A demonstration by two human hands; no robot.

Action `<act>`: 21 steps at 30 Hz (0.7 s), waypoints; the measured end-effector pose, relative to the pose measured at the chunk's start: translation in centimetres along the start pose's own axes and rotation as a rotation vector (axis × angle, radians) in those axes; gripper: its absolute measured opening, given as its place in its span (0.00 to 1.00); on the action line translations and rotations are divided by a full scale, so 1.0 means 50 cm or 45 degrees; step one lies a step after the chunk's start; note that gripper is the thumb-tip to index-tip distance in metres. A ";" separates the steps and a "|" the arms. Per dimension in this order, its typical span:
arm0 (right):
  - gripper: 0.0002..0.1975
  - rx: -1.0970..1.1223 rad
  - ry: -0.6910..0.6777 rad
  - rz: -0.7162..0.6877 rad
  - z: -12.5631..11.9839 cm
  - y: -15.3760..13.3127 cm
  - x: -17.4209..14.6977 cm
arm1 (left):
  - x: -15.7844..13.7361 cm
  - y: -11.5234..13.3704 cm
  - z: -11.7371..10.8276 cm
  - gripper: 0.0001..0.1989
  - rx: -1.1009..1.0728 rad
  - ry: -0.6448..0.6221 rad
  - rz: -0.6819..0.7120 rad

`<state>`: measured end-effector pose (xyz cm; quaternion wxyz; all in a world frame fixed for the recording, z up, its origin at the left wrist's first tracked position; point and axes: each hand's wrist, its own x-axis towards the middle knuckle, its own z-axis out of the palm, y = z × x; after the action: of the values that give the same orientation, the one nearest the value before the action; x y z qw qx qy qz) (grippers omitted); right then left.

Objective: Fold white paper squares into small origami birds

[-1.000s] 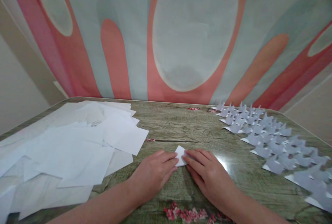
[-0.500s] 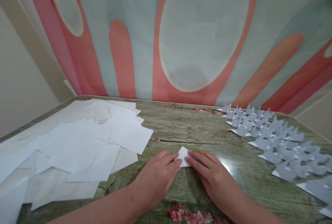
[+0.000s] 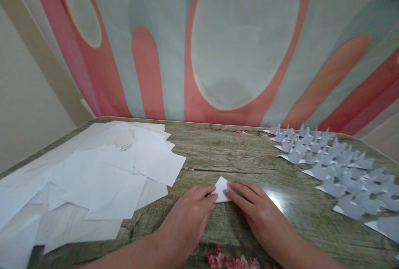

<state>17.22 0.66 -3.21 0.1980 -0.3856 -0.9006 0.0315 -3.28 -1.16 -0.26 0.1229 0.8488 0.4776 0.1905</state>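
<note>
A small folded piece of white paper (image 3: 221,191) lies on the table between my hands, its pointed top facing away from me. On its left edge, the thumb and fingers of my left hand (image 3: 188,210) close on the paper. My right hand (image 3: 256,205) grips the opposite side, with its fingertips on the paper's face and edge. Fingers cover both side corners of the paper, so its full outline is hidden.
A spread pile of white paper sheets (image 3: 109,186) covers the left of the table (image 3: 215,148). Rows of folded white paper figures (image 3: 324,159) stand along the right side. A patterned wall covering (image 3: 168,53) rises behind the table's far edge.
The view has shifted slightly, so the table's contents appear a little farther right. Both hands keep hold of the folded paper, with almost no change in their grip.
</note>
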 end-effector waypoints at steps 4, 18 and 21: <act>0.21 -0.010 -0.006 0.004 0.000 -0.002 -0.001 | -0.002 -0.013 0.008 0.14 0.137 0.008 0.153; 0.22 0.020 0.029 -0.008 0.000 0.001 0.005 | -0.001 -0.010 -0.005 0.15 0.206 -0.069 0.146; 0.22 0.038 0.017 0.013 -0.001 0.003 0.007 | -0.001 -0.011 -0.006 0.16 0.216 -0.095 0.141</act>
<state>17.12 1.03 -3.10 0.2097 -0.3873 -0.8967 0.0434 -3.82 -0.91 -0.22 0.0576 0.8877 0.4395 0.1244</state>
